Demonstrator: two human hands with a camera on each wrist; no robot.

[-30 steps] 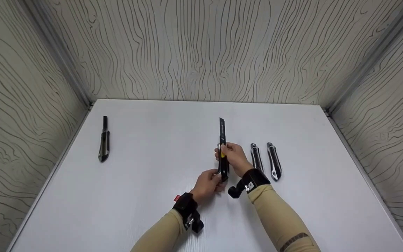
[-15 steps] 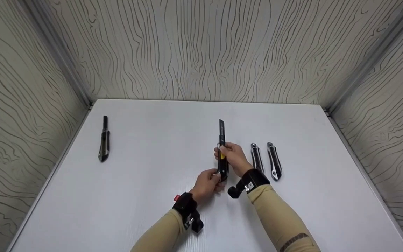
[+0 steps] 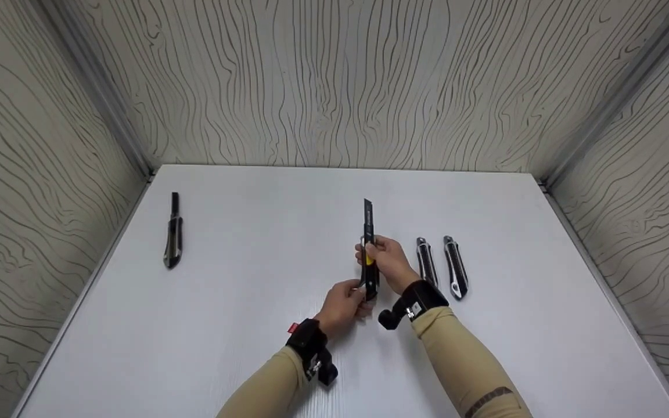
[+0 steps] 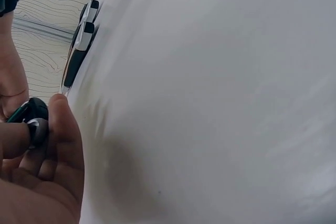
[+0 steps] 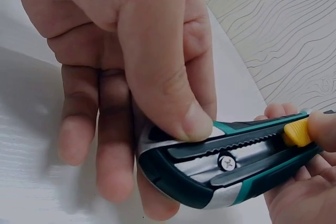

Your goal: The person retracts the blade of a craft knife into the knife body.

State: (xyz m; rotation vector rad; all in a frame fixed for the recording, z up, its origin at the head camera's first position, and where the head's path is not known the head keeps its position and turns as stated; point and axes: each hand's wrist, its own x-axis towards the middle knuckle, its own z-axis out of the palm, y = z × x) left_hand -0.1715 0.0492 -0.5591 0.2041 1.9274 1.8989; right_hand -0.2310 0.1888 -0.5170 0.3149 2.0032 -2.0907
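Observation:
A snap-off utility knife (image 3: 371,280) in dark green, silver and black points away from me, held in both hands above the white table. Its blade (image 3: 368,212) extends out of the front. My left hand (image 3: 341,306) pinches the butt end, the thumb pressing on top beside the screw, as the right wrist view shows. Further forward, my right hand (image 3: 391,262) grips the handle with its thumb on the yellow slider (image 5: 297,131). In the left wrist view only the rounded butt of the knife shows between the fingers; most of the handle is hidden.
On the white table (image 3: 241,232), two more utility knives lie to the right: one (image 3: 425,255) partly behind the right wrist, another (image 3: 456,268) beside it. A further utility knife (image 3: 173,241) lies far left, its front end extended. Patterned walls (image 3: 334,81) close off the back and sides.
The blade tip has drawn back slightly toward me. The yellow slider and the right thumb have shifted a little back along the handle; the left hand has hardly moved.

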